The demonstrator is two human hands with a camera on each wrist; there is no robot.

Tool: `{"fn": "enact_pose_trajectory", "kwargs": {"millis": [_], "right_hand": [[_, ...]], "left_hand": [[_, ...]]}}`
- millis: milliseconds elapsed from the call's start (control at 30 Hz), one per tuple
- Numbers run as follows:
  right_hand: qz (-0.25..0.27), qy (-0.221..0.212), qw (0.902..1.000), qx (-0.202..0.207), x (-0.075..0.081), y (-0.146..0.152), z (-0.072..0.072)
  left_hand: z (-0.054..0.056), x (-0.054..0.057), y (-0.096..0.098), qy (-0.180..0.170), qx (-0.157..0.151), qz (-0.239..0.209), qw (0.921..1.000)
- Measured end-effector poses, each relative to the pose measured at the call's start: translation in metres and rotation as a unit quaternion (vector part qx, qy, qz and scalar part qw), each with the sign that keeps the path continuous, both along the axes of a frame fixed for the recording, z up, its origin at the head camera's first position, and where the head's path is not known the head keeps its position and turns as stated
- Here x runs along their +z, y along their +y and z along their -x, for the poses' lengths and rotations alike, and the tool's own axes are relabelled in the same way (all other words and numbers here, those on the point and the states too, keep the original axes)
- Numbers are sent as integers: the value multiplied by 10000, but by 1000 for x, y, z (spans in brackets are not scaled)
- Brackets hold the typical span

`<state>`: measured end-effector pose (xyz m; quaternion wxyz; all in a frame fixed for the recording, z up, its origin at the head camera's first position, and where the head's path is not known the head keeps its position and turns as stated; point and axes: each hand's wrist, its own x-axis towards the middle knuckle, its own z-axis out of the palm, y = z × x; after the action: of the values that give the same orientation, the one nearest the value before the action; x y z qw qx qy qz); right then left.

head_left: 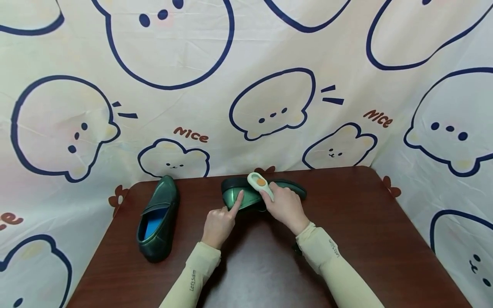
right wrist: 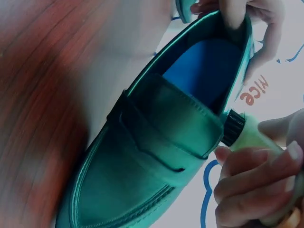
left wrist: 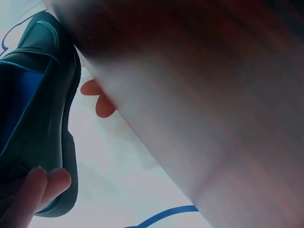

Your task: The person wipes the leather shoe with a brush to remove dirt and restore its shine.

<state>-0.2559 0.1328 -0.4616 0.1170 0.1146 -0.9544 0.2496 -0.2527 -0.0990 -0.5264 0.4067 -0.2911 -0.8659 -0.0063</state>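
Note:
A dark green loafer (head_left: 239, 197) with a blue insole is tipped on its side near the table's back edge. My left hand (head_left: 219, 224) grips it by the heel, index finger extended along its side; the right wrist view shows the thumb inside the opening. In my right hand (head_left: 286, 208) is a small brush, its pale green handle (head_left: 257, 182) marked with an orange oval. The brush's black bristles (right wrist: 233, 127) touch the loafer's side just beside the opening. In the left wrist view, two fingertips (left wrist: 56, 183) press on the loafer's heel.
The matching green loafer (head_left: 158, 220) stands upright at the left of the brown table (head_left: 369, 239), toe pointing to the back. A pale cloth (head_left: 269, 51) with cartoon drawings hangs behind the table and along both sides.

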Motion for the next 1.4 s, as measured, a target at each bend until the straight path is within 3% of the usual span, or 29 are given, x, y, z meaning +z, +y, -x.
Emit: {"fn": "enact_pose_trajectory", "kwargs": {"millis": [433, 800, 1100, 1233, 1400], "right_hand": [[69, -296, 9977, -612, -22, 41, 0], [136, -308, 9942, -1017, -34, 79, -4], [353, -429, 9927, -1070, -44, 92, -3], [651, -405, 9908, -1116, -45, 89, -2], [639, -418, 9923, -976, -40, 70, 0]], "left_hand": [[-2, 1, 0, 101, -40, 54, 9999], [3, 1, 0, -126, 34, -44, 9999], [5, -1, -4, -214, 110, -196, 9995], [6, -2, -4, -511, 181, -331, 9980], [7, -1, -9, -1318, 415, -367, 9897]]}}
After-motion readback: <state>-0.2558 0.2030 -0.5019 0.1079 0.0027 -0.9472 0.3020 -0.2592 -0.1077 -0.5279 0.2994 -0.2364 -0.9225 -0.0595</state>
